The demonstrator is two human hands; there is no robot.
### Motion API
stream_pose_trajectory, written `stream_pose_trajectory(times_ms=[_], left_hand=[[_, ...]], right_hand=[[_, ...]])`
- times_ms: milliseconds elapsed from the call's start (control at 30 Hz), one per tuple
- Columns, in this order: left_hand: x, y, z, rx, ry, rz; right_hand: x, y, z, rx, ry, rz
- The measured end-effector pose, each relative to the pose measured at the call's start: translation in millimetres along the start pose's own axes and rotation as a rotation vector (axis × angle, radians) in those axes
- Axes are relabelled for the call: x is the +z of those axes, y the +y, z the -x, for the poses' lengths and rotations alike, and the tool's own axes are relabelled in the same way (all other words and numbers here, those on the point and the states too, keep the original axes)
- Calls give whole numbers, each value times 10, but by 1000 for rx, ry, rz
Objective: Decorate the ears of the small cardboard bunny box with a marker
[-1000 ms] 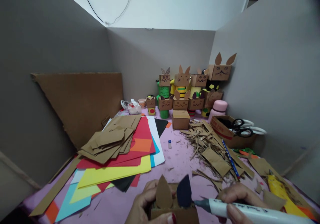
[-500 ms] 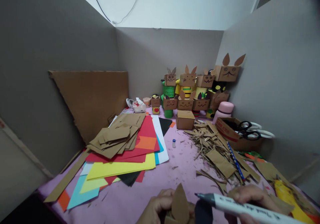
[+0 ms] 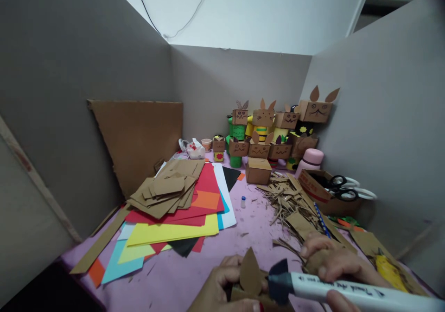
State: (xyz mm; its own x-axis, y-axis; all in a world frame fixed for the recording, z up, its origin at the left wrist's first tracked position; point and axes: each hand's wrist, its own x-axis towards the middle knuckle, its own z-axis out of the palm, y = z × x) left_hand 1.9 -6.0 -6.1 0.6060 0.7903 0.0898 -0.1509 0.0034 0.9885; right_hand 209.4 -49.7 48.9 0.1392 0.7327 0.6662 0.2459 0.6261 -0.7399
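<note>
My left hand [image 3: 222,289] grips a small cardboard box figure [image 3: 248,293] at the bottom edge, with a brown ear-shaped piece [image 3: 250,272] standing up from it. My right hand [image 3: 333,265] holds a thick white marker [image 3: 347,289] lying across the view, its dark tip [image 3: 278,282] pointing left and close to the brown ear. The lower part of the figure is cut off by the frame.
A fanned stack of coloured paper [image 3: 174,228] with brown cardboard pieces [image 3: 167,187] lies left. Cardboard scraps [image 3: 292,205] and a blue pencil [image 3: 321,219] lie right. Finished box figures [image 3: 271,131] stand at the back, beside a pink bottle [image 3: 309,161] and a box with scissors [image 3: 337,189]. Grey partition walls surround the pink table [image 3: 250,219].
The view shifted left and up. The marker rose and its tip moved over the black ear piece, which is hidden now. My right hand came forward over the marker.
</note>
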Motion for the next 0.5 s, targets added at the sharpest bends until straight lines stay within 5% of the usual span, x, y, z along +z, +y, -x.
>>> stream_pose_trajectory(times_ms=[233,500], left_hand=[[-48,-15,-29,-1,2,-85],[-63,-29,-56,-59,16,-99]], right_hand=[[-44,55,-116,-232,-347,187],[-56,267,8,-173,-304,164]])
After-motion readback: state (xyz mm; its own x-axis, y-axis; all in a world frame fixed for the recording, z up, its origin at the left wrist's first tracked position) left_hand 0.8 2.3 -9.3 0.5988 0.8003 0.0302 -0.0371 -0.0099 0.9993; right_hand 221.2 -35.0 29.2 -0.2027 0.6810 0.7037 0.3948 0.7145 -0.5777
